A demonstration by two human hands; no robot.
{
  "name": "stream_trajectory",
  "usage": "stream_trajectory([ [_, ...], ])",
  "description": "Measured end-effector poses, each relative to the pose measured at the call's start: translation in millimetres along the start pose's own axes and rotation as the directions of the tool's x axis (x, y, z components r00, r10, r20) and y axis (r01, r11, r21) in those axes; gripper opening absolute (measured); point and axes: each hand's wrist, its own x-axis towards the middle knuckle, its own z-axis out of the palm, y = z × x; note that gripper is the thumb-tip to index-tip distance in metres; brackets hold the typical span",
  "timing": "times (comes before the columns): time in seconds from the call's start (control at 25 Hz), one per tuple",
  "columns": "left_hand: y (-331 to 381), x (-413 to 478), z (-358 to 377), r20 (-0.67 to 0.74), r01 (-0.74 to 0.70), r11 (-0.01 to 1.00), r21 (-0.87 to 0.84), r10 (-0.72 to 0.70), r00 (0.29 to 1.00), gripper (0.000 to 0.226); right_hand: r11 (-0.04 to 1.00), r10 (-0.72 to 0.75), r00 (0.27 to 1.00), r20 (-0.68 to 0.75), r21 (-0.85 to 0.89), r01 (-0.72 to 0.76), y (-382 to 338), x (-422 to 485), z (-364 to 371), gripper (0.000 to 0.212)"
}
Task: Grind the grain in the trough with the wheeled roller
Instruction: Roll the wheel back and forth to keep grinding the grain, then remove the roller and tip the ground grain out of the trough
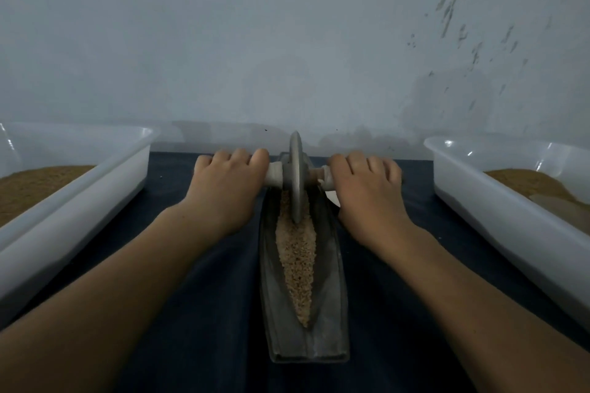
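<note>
The grain [296, 260] could be spilled over the trough [332, 265] rim if the roller [296, 175], gripped by both the left hand [228, 183] and the right hand [367, 187], is tilted.

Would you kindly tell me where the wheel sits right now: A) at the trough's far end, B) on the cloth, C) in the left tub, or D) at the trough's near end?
A: the wheel stands at the far end of the trough, with most of the grain lying nearer the camera.
</note>
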Motion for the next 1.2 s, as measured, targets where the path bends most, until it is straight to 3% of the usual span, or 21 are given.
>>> stream_trajectory([
  [0.16, -5.2, -25.2, 17.9, -0.154, 0.028, 0.987, -0.161, -0.053, 0.987, 0.027, 0.997, -0.052, 0.986, -0.157, 0.056, 0.061, -1.8, -9.7, 3.9, 0.057],
  [0.32, -0.3, -32.1, 17.4, -0.186, 0.090, 0.973, -0.211, -0.130, 0.974, 0.025, 0.970, 0.050, 0.973, -0.227, 0.241, 0.006, 3.6, -12.4, -5.4, 0.075],
  [0.44, -5.3, -31.0, 14.7, -0.210, 0.152, 0.888, -0.435, -0.264, 0.941, 0.025, 0.941, 0.141, 0.932, -0.334, 0.339, -0.021, 15.5, -11.2, -10.5, 0.080],
  [0.56, -26.5, -28.2, 12.1, -0.201, 0.242, 0.743, -0.624, -0.451, 0.870, 0.025, 0.920, 0.226, 0.939, -0.259, 0.373, -0.119, 25.8, -12.6, -3.7, 0.067],
  [0.68, -51.1, -28.3, 15.6, -0.122, 0.374, 0.709, -0.598, -0.542, 0.832, 0.024, 0.908, 0.306, 0.949, -0.075, 0.324, -0.267, 37.3, -15.0, 7.0, 0.032],
  [0.76, -59.2, -29.4, 20.0, -0.002, 0.485, 0.684, -0.545, -0.580, 0.815, 0.024, 0.896, 0.342, 0.939, 0.048, 0.285, -0.341, 42.4, -15.7, 10.3, 0.022],
  [0.92, -63.4, -34.2, 26.7, 0.219, 0.599, 0.689, -0.407, -0.563, 0.797, 0.031, 0.893, 0.358, 0.921, 0.153, 0.234, -0.386, 47.5, -16.4, 17.1, 0.021],
  [1.2, -66.0, -33.0, 22.4, 0.325, 0.599, 0.760, -0.252, -0.517, 0.792, 0.035, 0.896, 0.350, 0.911, 0.217, 0.207, -0.394, 50.2, -15.5, 25.3, 0.021],
])
